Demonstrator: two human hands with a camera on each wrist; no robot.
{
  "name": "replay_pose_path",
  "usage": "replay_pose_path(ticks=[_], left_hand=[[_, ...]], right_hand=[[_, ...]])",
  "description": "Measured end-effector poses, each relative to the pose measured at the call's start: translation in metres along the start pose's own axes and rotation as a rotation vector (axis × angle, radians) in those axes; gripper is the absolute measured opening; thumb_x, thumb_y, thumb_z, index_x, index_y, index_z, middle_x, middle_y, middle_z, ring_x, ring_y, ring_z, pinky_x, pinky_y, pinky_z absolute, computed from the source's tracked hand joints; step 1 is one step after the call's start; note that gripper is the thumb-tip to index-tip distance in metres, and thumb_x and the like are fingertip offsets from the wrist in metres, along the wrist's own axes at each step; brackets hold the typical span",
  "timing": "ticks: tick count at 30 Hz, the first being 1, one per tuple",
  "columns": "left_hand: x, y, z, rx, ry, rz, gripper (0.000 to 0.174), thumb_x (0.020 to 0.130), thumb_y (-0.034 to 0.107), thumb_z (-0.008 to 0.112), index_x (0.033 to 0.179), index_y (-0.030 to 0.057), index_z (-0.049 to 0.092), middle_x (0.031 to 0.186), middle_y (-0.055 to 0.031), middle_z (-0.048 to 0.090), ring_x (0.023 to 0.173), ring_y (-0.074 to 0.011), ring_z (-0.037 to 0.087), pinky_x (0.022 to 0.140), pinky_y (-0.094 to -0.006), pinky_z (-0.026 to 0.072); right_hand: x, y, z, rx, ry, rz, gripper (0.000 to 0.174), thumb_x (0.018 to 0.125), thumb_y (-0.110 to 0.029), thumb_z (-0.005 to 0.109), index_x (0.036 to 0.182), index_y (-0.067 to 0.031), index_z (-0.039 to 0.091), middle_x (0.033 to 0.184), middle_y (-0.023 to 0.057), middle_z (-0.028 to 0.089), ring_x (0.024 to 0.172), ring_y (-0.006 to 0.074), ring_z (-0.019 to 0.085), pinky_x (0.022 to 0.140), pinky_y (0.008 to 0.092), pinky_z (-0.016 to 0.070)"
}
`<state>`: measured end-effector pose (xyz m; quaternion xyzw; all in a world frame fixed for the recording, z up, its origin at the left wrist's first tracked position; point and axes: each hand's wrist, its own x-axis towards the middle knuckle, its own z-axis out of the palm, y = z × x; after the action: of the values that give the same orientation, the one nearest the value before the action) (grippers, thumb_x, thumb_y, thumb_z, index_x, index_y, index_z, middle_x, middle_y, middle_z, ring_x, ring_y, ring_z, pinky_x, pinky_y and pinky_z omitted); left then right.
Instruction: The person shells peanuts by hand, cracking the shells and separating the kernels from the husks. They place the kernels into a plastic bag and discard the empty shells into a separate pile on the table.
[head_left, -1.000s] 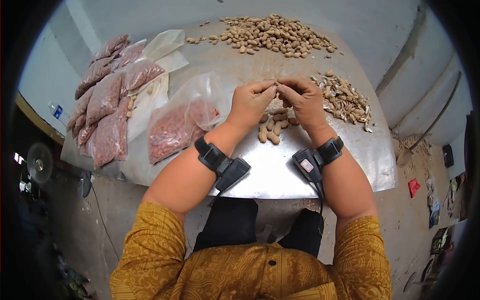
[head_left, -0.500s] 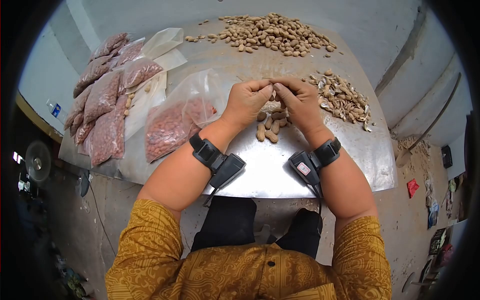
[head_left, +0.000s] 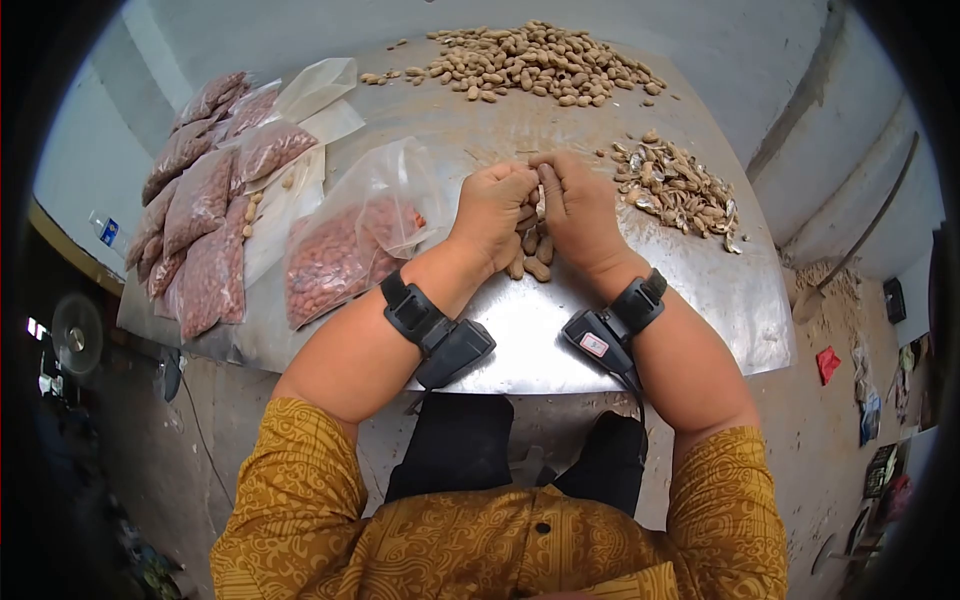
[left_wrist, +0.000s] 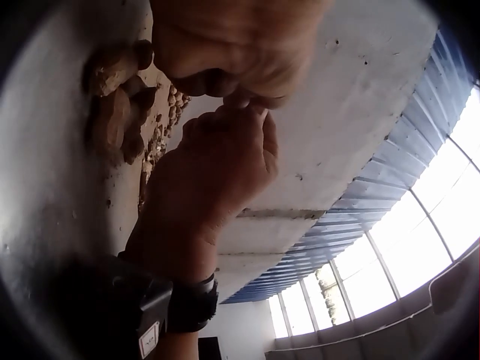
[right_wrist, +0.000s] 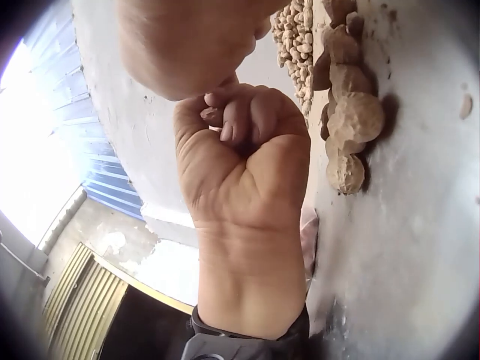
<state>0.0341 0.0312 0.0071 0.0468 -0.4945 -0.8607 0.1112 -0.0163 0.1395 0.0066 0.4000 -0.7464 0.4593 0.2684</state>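
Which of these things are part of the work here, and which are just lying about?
Probably part of the work:
small cluster of peanuts
large peanut pile
heap of broken shells
big bag of reddish kernels
stacked filled bags

Apparently just lying about:
fan
red scrap
clear bottle with a blue label
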Motion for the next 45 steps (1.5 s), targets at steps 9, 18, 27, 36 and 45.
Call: replay_pose_path(ticks=[9,18,27,36,45], left_hand=[[0.001,0.001,-0.005,-0.074,-0.044,-0.073,0.014,0.083,0.01,0.051,0.072,0.0031,0.052,0.062,-0.0015,0.048,0.044,-0.0046,0.036,0.039,-0.0182,0.026],[0.0,0.003,0.0,-0.078,0.033,-0.105,0.014,0.08,0.007,0.05,0.066,0.0064,0.049,0.057,0.0002,0.044,0.043,-0.0053,0.032,0.038,-0.0199,0.0233],[0.004,-0.003,0.003,-0.201,0.034,-0.074,0.011,0.081,0.004,0.052,0.071,0.0027,0.05,0.059,-0.0028,0.048,0.041,-0.0076,0.037,0.037,-0.0213,0.0265],[-0.003,0.0,0.009,0.198,0.044,0.116,0.017,0.085,0.006,0.053,0.096,-0.0043,0.059,0.071,-0.0046,0.058,0.052,-0.0076,0.051,0.044,-0.0201,0.0387],[-0.001,0.002,0.003,0.771,-0.068,0.474,0.023,0.085,0.008,0.053,0.104,0.0021,0.065,0.08,-0.0061,0.065,0.069,-0.0089,0.06,0.061,-0.0205,0.0472]], right_hand=[[0.0,0.001,-0.002,0.048,-0.037,0.023,0.01,0.087,-0.015,0.051,0.089,-0.0076,0.057,0.07,0.0126,0.061,0.062,0.0308,0.061,0.055,0.0374,0.0484],[-0.001,-0.001,0.001,-0.061,-0.07,-0.025,0.009,0.087,-0.015,0.05,0.088,-0.0074,0.055,0.071,0.0148,0.061,0.062,0.0325,0.061,0.055,0.0394,0.0486],[-0.001,-0.006,0.003,0.154,-0.006,0.21,0.015,0.089,-0.013,0.046,0.09,-0.0033,0.057,0.073,0.0135,0.062,0.064,0.0263,0.062,0.057,0.0343,0.0479],[-0.003,0.006,0.007,1.117,0.042,0.766,0.016,0.093,-0.015,0.043,0.094,-0.0027,0.053,0.066,0.0005,0.05,0.05,0.0085,0.043,0.045,0.0219,0.0352],[-0.001,0.012,0.006,1.45,0.01,0.951,0.018,0.094,-0.016,0.039,0.083,-0.0058,0.049,0.065,0.0015,0.047,0.047,0.0085,0.039,0.043,0.0213,0.0314]])
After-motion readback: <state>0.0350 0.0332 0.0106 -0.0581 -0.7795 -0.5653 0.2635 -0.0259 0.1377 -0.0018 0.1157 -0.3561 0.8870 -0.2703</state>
